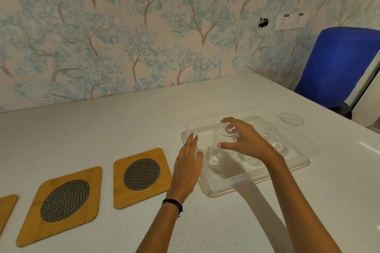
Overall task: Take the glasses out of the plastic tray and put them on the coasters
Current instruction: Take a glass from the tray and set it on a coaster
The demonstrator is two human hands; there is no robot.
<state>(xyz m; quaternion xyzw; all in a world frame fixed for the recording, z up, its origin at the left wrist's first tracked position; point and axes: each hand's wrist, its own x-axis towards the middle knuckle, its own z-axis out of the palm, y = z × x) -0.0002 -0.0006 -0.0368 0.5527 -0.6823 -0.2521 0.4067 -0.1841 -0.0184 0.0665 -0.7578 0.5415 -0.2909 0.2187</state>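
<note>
A clear plastic tray (253, 182) lies on the white table at the right, with three clear glasses in it. My right hand (244, 139) is curled over the rim of the nearest glass (221, 154), fingers wrapped around its top. A second glass (265, 131) and a third glass (291, 122) stand further back in the tray. My left hand (188, 166) rests flat, fingers together, against the tray's left edge. Three wooden coasters with round mesh centres lie to the left: the nearest coaster (141, 176), a middle coaster (61, 205), and a coaster cut off by the frame (5, 209).
A blue chair (337, 65) stands past the table's far right corner. A wall with tree-pattern wallpaper runs along the table's back edge, with a white socket plate (291, 21) on it. The table's right edge slants close behind the tray.
</note>
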